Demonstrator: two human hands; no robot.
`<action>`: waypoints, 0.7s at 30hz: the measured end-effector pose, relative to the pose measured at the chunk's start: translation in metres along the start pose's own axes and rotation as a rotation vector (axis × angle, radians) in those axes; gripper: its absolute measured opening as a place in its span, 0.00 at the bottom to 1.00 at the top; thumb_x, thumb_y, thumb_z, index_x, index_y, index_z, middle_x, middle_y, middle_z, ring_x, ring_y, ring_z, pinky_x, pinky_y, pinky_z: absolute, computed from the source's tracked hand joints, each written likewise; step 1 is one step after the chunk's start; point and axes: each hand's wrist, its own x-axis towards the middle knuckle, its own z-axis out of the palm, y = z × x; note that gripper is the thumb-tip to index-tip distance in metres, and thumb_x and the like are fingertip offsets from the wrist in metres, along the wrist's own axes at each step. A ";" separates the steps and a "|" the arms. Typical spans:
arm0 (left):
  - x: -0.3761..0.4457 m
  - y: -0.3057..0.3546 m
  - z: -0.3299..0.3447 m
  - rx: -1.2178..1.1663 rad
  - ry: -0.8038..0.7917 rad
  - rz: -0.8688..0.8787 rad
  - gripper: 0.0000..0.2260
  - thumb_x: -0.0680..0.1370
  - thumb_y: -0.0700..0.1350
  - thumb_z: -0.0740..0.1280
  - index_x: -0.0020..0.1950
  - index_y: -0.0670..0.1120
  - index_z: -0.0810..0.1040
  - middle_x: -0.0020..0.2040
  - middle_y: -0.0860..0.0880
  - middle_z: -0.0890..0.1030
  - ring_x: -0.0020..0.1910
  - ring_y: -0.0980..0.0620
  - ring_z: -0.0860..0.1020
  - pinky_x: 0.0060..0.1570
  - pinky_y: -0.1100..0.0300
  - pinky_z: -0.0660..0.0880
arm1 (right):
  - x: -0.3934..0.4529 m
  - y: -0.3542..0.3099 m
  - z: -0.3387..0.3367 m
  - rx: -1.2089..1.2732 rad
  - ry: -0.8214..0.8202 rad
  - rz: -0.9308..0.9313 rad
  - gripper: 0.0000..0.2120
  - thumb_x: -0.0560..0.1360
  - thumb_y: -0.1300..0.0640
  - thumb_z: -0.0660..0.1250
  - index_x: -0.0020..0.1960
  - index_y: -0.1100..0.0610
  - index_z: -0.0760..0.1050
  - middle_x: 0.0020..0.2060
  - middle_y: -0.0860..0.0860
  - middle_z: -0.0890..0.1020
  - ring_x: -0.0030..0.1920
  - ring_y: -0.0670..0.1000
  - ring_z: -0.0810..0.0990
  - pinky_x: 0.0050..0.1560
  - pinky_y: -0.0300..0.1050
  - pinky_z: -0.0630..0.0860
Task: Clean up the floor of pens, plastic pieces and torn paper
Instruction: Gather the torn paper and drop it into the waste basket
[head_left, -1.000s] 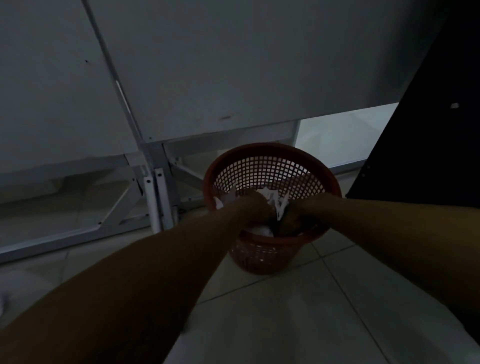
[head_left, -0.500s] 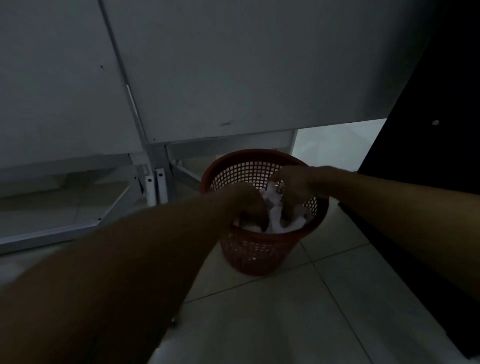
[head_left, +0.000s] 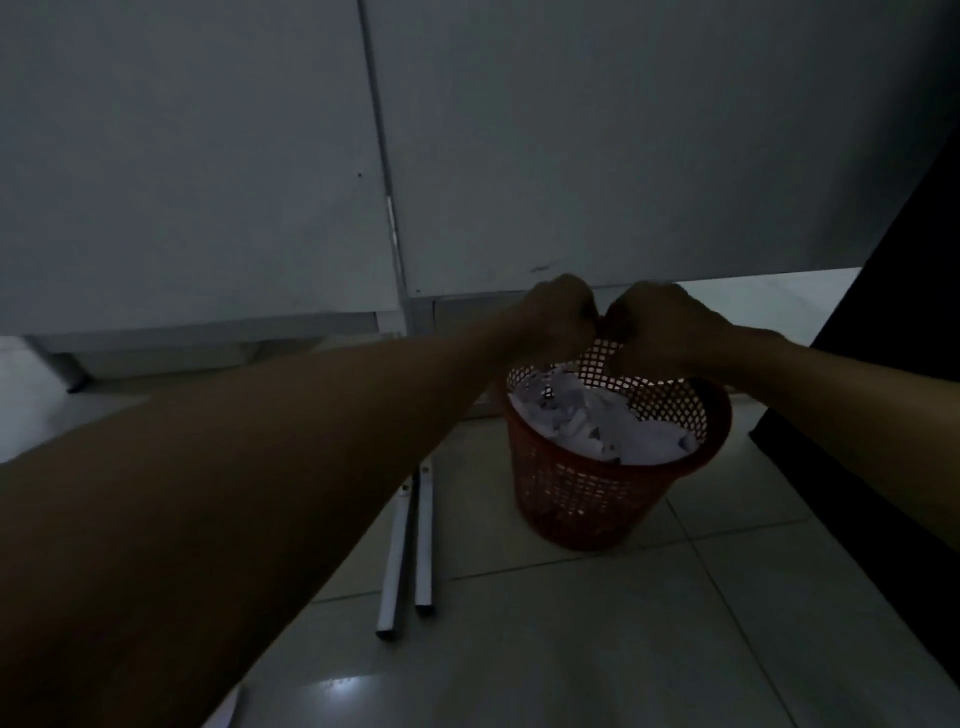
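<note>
Light: the room is dim, so we see small details badly.
Basket: a red mesh basket (head_left: 597, 499) stands upright on the tiled floor (head_left: 649, 623), near the lower edge of the grey panels (head_left: 571, 156).
Torn paper: white torn paper (head_left: 602, 421) lies inside the basket and fills it almost up to the rim.
Left hand: our left hand (head_left: 558, 317) is above the far rim of the basket, with the fingers curled inward. We cannot tell if something is between the fingers, because they are turned away from the camera and in shadow.
Right hand: our right hand (head_left: 654, 322) is just beside the left one, the knuckles nearly touching. Its fingers are also curled. Whether it holds something, we cannot tell.
Both arms: the forearms come from the lower left and from the right, and they meet over the basket.
Metal bars: two pale metal bars (head_left: 410, 551) lie side by side on the floor, to the left of the basket, partly hidden under our left forearm.
Dark object: a black surface (head_left: 893, 291) stands at the right side, behind the right arm.
Pens and plastic pieces: we cannot make them out in this dim view.
</note>
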 end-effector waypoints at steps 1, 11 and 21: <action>-0.005 -0.003 -0.006 0.003 0.035 0.028 0.16 0.79 0.45 0.64 0.65 0.39 0.75 0.64 0.41 0.76 0.61 0.45 0.75 0.58 0.58 0.71 | 0.001 -0.008 -0.001 0.056 0.034 -0.030 0.14 0.70 0.49 0.72 0.34 0.54 0.69 0.33 0.52 0.74 0.34 0.51 0.75 0.37 0.44 0.72; -0.133 -0.103 -0.104 0.306 0.073 -0.083 0.18 0.76 0.40 0.66 0.66 0.41 0.73 0.59 0.42 0.79 0.54 0.46 0.77 0.51 0.62 0.70 | 0.013 -0.149 0.038 0.154 -0.025 -0.456 0.13 0.67 0.60 0.73 0.52 0.59 0.82 0.47 0.56 0.83 0.47 0.53 0.81 0.48 0.41 0.76; -0.316 -0.205 -0.152 0.391 -0.044 -0.416 0.20 0.78 0.45 0.66 0.69 0.47 0.69 0.60 0.47 0.78 0.48 0.55 0.75 0.50 0.59 0.73 | -0.009 -0.291 0.098 0.040 -0.383 -0.812 0.20 0.72 0.46 0.72 0.61 0.49 0.74 0.56 0.50 0.75 0.54 0.49 0.74 0.53 0.46 0.76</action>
